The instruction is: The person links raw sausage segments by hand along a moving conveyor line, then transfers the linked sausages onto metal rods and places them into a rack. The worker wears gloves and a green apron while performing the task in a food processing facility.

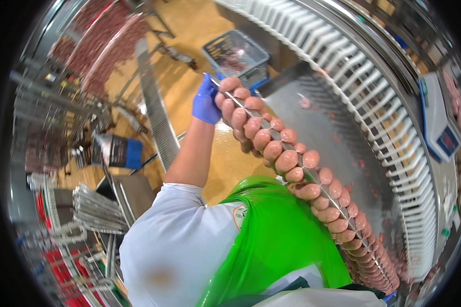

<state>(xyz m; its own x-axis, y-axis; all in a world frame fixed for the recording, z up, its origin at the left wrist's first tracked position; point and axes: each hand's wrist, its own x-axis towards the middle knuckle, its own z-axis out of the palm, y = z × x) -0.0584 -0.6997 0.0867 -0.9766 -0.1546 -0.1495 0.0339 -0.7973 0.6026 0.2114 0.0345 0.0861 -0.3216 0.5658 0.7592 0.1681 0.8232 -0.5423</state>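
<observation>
A long metal rod (274, 134) runs slantwise across my front, hung along both sides with strings of plump, pale pink sausages (287, 160). Its upper left end is gripped by my left hand (206, 101), in a blue glove, with the fingers closed round it. At the lower right end, only a sliver of my right hand (390, 296) shows, also in blue, closed at the rod's tip; most of its fingers are hidden behind the sausages. My green apron (276, 225) lies just under the loaded rod.
Right of the rod, a steel table (317, 110) bears meat scraps, bordered by a curved row of white slats (376, 94). Beyond is a scale (440, 120). A grey-blue crate (235, 53) stands ahead. Sausage-laden racks (112, 48) and a bundle of metal rods (97, 210) are at left.
</observation>
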